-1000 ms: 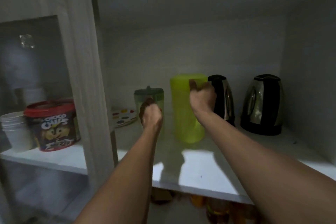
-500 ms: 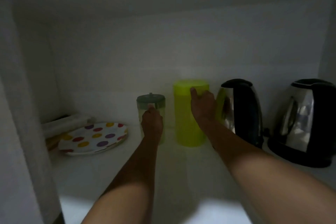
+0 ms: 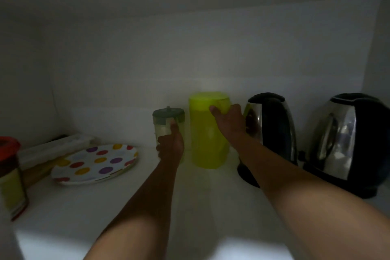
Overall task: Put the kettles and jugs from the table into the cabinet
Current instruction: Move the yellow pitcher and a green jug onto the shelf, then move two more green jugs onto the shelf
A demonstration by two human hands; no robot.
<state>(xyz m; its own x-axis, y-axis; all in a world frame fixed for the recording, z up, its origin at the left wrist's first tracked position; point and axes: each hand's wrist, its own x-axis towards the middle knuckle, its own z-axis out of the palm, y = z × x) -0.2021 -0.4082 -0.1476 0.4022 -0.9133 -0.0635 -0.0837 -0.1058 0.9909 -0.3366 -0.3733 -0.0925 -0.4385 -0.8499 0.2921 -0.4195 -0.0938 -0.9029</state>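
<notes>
head view, left hand (image 3: pixel 170 145) fingers wrapped round clear jug (image 3: pixel 168 124), right hand (image 3: pixel 230 121) fingers gripping green jug (image 3: pixel 207 133) handle

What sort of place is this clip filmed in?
Probably inside a home kitchen cabinet: a dim white shelf holds two steel kettles, a green jug and a spotted plate.

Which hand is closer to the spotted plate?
Left. The left hand grips the small clear jug just right of the spotted plate; the right hand holds the green jug, farther right.
</notes>
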